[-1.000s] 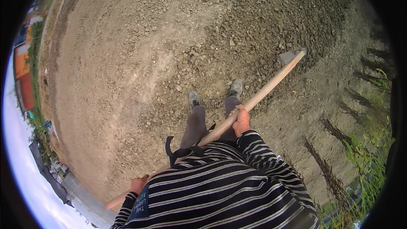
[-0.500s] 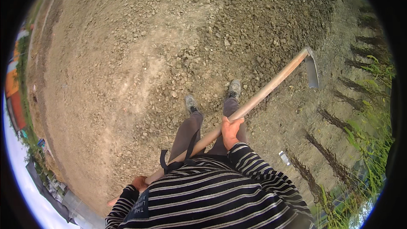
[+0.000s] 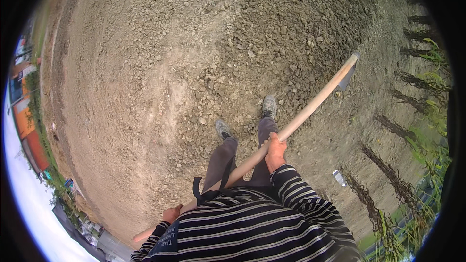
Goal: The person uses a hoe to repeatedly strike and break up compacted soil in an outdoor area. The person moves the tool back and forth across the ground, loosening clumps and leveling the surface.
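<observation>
A hoe [image 3: 310,107] with a long pale wooden handle slants across the front of my body, from lower left to upper right. Its dark metal blade [image 3: 345,80] hangs at the far right end, seen nearly edge-on and held above the soil. My right hand [image 3: 276,150] wraps round the middle of the handle, in front of my right thigh. Lower down at the left, my left hand [image 3: 173,213] is closed round the handle near its rear end, which sticks out past it. Black straps at my waist cross part of the handle.
Loose, cloddy soil [image 3: 208,58] spreads around my shoes [image 3: 269,106]. Along the right stands a row of dark, twisted stems [image 3: 388,165] with green leafy plants. A small white bottle-like object [image 3: 339,178] lies beside them. Orange buildings [image 3: 24,119] show at the far left.
The hoe has turned about its handle, so the blade shows narrower and lies closer to the handle. Both hands still grip it. The whole view has shifted slightly.
</observation>
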Action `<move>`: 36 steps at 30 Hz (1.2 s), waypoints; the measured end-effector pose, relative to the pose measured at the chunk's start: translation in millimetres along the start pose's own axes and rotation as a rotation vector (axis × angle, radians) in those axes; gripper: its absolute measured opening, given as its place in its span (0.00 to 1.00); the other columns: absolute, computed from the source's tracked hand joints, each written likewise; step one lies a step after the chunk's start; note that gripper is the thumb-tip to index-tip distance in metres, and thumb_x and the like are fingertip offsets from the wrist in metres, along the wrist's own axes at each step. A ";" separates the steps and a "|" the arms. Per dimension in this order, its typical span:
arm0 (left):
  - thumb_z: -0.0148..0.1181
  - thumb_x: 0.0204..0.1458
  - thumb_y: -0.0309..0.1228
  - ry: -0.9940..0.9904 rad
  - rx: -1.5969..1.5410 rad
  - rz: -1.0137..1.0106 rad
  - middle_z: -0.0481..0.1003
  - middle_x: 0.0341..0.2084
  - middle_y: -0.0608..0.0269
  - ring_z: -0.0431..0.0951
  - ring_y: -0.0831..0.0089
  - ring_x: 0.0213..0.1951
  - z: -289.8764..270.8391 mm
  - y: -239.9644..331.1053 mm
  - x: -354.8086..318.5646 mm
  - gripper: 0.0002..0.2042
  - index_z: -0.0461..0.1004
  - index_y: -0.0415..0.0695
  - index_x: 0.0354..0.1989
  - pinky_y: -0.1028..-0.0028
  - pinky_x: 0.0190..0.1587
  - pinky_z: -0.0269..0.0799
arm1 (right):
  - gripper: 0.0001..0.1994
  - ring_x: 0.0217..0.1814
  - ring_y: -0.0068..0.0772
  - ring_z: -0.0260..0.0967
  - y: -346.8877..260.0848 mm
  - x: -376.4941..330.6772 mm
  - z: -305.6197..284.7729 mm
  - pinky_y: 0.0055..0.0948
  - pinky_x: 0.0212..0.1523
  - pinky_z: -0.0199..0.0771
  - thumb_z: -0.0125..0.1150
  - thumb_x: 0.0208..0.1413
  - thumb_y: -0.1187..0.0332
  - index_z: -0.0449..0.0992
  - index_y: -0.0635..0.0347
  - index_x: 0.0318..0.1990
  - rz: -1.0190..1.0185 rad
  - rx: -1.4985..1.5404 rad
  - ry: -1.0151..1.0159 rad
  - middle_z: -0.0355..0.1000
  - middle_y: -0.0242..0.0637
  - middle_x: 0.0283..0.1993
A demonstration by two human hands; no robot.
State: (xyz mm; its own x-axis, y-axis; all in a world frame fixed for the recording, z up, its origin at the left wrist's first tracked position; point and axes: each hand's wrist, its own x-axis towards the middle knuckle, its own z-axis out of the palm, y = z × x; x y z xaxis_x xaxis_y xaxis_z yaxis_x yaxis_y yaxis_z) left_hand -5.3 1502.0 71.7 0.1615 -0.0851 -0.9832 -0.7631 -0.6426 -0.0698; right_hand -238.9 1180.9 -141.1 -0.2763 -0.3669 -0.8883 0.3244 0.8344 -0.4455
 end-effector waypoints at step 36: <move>0.37 0.56 0.41 -0.485 -1.480 0.037 0.65 0.19 0.72 0.62 0.87 0.22 -234.1 493.0 371.0 0.18 0.67 0.41 0.26 0.83 0.26 0.57 | 0.25 0.44 0.45 0.63 -158.4 556.8 68.5 0.40 0.38 0.67 0.52 0.47 0.62 0.55 0.44 0.55 -0.508 -1.479 0.397 0.52 0.44 0.52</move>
State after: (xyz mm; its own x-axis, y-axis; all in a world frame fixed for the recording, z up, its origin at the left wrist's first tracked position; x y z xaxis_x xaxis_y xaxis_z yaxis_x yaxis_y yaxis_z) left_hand -175.1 975.4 -287.9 -0.2758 -0.0599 -0.9594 0.5592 -0.8218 -0.1094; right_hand -382.2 816.2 -572.8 -0.3583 -0.7873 -0.5018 -0.9171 0.3973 0.0314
